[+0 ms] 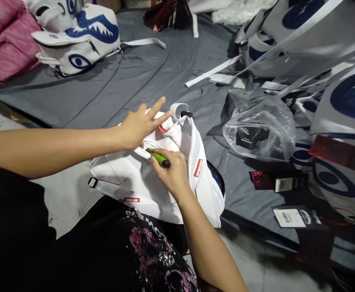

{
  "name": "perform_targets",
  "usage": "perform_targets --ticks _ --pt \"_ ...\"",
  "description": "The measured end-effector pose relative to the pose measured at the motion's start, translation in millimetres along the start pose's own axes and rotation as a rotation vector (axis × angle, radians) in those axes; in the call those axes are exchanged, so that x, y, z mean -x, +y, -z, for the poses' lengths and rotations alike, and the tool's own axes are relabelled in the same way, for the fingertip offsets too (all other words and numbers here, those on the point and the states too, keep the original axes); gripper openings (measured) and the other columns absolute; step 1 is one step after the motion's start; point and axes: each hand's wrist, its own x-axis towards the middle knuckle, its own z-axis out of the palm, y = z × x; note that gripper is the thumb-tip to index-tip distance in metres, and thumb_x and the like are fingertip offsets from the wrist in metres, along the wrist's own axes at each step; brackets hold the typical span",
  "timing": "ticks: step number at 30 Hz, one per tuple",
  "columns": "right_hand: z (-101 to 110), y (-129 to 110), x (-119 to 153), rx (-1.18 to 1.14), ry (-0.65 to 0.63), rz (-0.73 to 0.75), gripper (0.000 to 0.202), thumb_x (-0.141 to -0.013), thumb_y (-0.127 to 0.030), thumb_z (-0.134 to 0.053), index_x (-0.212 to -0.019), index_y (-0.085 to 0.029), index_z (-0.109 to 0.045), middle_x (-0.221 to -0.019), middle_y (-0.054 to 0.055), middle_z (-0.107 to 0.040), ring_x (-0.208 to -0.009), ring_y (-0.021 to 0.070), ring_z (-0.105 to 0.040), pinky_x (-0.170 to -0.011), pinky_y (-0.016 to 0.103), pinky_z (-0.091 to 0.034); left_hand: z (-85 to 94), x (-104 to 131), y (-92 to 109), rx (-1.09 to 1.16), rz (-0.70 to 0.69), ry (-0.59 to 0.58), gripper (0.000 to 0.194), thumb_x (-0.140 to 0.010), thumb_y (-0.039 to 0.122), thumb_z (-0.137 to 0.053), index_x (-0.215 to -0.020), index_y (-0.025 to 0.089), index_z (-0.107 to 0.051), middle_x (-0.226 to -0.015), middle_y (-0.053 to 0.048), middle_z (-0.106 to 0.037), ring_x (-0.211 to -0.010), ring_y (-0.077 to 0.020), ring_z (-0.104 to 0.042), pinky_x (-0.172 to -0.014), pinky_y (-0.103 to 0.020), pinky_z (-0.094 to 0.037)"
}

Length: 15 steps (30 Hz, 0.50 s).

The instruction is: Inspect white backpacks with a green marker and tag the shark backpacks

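Observation:
A white backpack [153,182] lies across my lap and the table edge, its straps bearing small red labels [198,168]. My left hand [139,125] rests on the upper part of the bag with fingers spread; its thumb is partly hidden against the fabric. My right hand [173,172] is closed around a short, green, pen-shaped tool with a black end [159,157]. The tool's dark tip is near a white strip of fabric [142,153] just below my left hand. Whether the tip touches the fabric, I cannot tell.
Grey cloth covers the table [134,73]. White and blue shark-face backpacks [86,44] stand at the far left beside pink bags [7,36]. More white bags [341,93] are piled on the right, near a clear plastic bag [259,125] and barcode tags [289,217].

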Motion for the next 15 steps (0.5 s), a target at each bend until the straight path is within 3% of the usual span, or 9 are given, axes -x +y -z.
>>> perform_targets --ticks 3,8,10,15 --pt "-1.3 3.3 -2.0 0.011 -0.010 -0.003 0.020 -0.085 -0.023 -0.065 -0.103 -0.022 -0.073 -0.096 0.004 -0.078 -0.085 0.0229 -0.071 -0.086 0.038 -0.047 -2.6 -6.9 -0.2 -0.063 -0.032 -0.006 0.129 -0.068 0.026 -0.083 -0.156 0.035 0.012 -0.165 -0.011 0.014 -0.131 -0.0408 -0.032 -0.089 -0.045 -0.053" --pt "-6.6 9.4 -5.4 0.044 0.031 0.013 0.022 -0.085 -0.023 -0.065 -0.106 -0.022 -0.073 -0.098 0.004 -0.078 -0.090 0.0246 -0.071 -0.088 0.039 -0.047 -3.2 -9.7 -8.0 -0.115 -0.142 0.024 0.097 -0.083 0.014 -0.059 -0.158 0.033 0.000 -0.166 -0.013 0.003 -0.124 -0.0385 -0.041 -0.078 -0.039 -0.055" --pt "-8.9 12.0 -6.3 0.037 0.050 0.015 0.023 -0.085 -0.023 -0.065 -0.106 -0.023 -0.074 -0.098 0.004 -0.078 -0.089 0.0242 -0.071 -0.088 0.039 -0.047 -4.0 -9.0 -11.6 -0.110 -0.176 0.036 0.093 -0.084 0.012 -0.054 -0.158 0.034 -0.003 -0.166 -0.012 0.001 -0.124 -0.0376 -0.042 -0.076 -0.038 -0.055" --pt "-11.6 14.2 -5.0 -0.064 0.109 0.051 0.025 -0.087 -0.023 -0.063 -0.109 -0.021 -0.073 -0.100 0.003 -0.078 -0.088 0.0224 -0.071 -0.085 0.037 -0.046 -1.7 -1.4 -15.9 0.012 -0.134 0.048 0.104 -0.081 0.011 -0.059 -0.157 0.036 0.007 -0.165 -0.012 0.015 -0.130 -0.0352 -0.040 -0.083 -0.038 -0.053"
